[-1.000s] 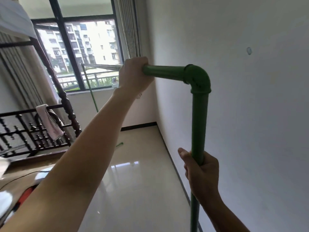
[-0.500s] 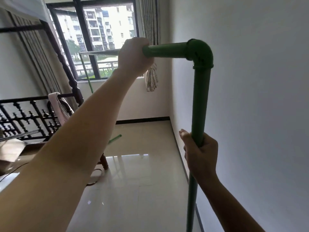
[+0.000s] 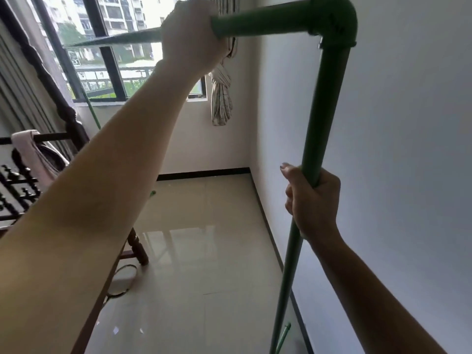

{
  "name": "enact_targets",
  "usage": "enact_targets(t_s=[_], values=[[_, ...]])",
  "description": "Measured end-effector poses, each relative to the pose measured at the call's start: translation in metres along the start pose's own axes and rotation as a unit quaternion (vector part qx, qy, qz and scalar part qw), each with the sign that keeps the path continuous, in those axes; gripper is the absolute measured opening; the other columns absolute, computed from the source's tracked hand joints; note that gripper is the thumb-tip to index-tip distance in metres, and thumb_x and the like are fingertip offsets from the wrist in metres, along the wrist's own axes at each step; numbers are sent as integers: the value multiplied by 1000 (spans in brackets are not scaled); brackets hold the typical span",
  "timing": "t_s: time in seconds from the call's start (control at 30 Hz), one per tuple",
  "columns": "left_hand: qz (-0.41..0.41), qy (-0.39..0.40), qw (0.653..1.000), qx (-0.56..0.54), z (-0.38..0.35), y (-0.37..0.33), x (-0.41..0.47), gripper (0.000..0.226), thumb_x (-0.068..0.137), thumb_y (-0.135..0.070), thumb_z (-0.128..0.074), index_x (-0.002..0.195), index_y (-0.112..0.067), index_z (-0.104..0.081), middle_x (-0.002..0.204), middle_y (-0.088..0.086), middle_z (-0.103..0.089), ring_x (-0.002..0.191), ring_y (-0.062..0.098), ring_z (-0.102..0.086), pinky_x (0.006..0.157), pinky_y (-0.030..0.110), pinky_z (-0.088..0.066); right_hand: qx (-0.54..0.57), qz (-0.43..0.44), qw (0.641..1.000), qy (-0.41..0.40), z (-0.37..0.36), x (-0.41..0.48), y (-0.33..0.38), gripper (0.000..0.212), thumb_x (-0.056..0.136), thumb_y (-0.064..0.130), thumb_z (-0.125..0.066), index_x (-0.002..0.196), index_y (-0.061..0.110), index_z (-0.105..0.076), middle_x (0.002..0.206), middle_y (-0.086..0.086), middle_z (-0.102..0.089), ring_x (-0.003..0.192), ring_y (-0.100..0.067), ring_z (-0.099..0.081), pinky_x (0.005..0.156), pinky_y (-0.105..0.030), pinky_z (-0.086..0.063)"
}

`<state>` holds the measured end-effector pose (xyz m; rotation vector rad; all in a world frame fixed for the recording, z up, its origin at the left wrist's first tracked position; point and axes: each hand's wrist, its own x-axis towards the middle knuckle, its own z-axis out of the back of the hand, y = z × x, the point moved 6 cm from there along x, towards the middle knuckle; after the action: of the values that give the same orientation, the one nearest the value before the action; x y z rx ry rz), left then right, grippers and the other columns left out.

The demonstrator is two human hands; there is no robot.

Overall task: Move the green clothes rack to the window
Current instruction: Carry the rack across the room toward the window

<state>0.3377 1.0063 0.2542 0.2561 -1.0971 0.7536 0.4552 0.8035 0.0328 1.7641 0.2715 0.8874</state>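
Green clothes rack (image 3: 324, 98): plain pipe frame, top bar meeting upright at elbow joint, standing near right wall. Left hand (image 3: 190, 38) wrapping top bar; right hand (image 3: 313, 200) gripping upright. Window (image 3: 102, 60) lying far left.

Two bare arms, nothing worn.
Left hand (image 3: 190, 39) and right hand (image 3: 313, 203) show no sleeves, rings, watch or gloves; forearms uncovered to the frame edge.
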Motion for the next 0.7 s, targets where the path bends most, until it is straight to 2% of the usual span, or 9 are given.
enact_targets(t_s=[0.17,0.3,0.37,0.47,0.53,0.6,0.7], values=[[1,4,1000,31,-56,36,36,19,81,-12,-48,88,-8,-65,77,6,-57,86,26,-64,69,30,-45,5,-5,1000,14,-38,66,-40,43,83,32,-70,47,21,-49,43,3,-41,39,-19,-39,52,-35,-38],[-2,3,999,49,-112,58,59,17,82,-10,-48,85,-5,-63,75,5,-53,77,22,-55,65,30,-45,28,-19,999,32,-59,122,-84,44,83,31,-71,49,19,-44,44,-2,-38,40,-23,-36,50,-35,-35],[-11,-7,999,35,-142,70,70,14,82,-14,-48,83,-5,-60,74,5,-53,73,20,-51,60,27,-41,37,-17,998,45,-68,152,-104,44,83,32,-71,53,12,-44,47,-9,-37,43,-24,-37,49,-34,-36],[-22,-44,998,-40,-185,82,89,9,82,-19,-52,81,-10,-53,70,4,-51,65,19,-48,49,17,-27,44,-8,996,75,-81,203,-128,44,87,26,-70,59,0,-48,50,-13,-41,44,-24,-41,47,-29,-38],[-29,-74,995,-66,-208,84,104,9,83,-20,-55,79,-16,-48,70,2,-49,64,18,-46,53,11,-25,45,-11,995,90,-91,241,-141,42,89,22,-70,60,-1,-50,51,-13,-43,44,-24,-43,47,-28,-39],[-40,-92,994,-47,-232,86,119,13,86,-19,-58,79,-10,-52,72,1,-48,68,17,-43,58,8,-29,54,-21,993,103,-102,280,-154,45,86,25,-71,60,-3,-47,51,-13,-41,45,-24,-41,48,-30,-37],[-52,-71,996,-10,-273,91,141,18,91,-19,-57,86,-2,-55,78,1,-46,76,15,-41,61,6,-27,64,-38,990,117,-120,331,-175,43,80,30,-69,59,2,-44,52,-12,-37,47,-23,-37,48,-32,-34]])
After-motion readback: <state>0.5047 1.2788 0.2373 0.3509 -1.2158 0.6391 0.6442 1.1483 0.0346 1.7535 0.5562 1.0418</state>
